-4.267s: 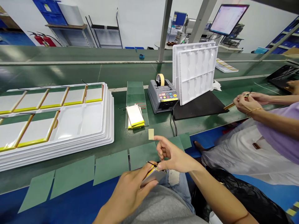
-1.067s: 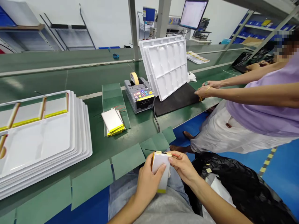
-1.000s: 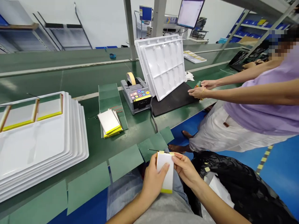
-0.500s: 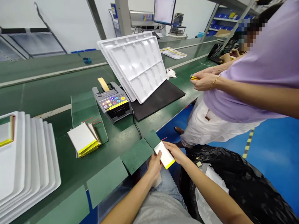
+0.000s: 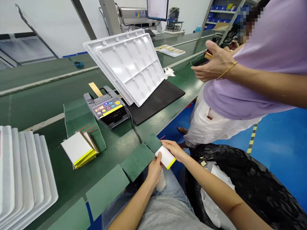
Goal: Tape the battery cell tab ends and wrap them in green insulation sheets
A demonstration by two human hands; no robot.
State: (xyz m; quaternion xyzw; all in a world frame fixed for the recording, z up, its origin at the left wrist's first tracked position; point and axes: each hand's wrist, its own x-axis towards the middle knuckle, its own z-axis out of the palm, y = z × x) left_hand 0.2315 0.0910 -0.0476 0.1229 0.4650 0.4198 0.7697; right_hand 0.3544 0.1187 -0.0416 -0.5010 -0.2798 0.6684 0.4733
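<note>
A flat white pack (image 5: pixel 166 156) with a yellow edge and a red wire at its far end is held between both my hands, just off the bench edge. My left hand (image 5: pixel 154 169) grips its near left side, thumb on top. My right hand (image 5: pixel 174 150) is closed on its upper right side. A stack of similar white packs (image 5: pixel 79 148) with yellow edges and red wires lies on the bench to the left. Beyond it stands a grey tape dispenser (image 5: pixel 107 108) with lit buttons and a strip of tape sticking up at its back.
White trays (image 5: pixel 134 67) lean over a black mat (image 5: pixel 158 102). More trays (image 5: pixel 26 179) stand stacked at left. A person in purple (image 5: pixel 263 64) stands at right, above a black bin bag (image 5: pixel 242 179). Green sheets (image 5: pixel 107 190) line the bench edge.
The view has shifted, so the bench items sit further left. The co-worker's near hand has opened and lifted. My hands still hold the white pack in much the same way.
</note>
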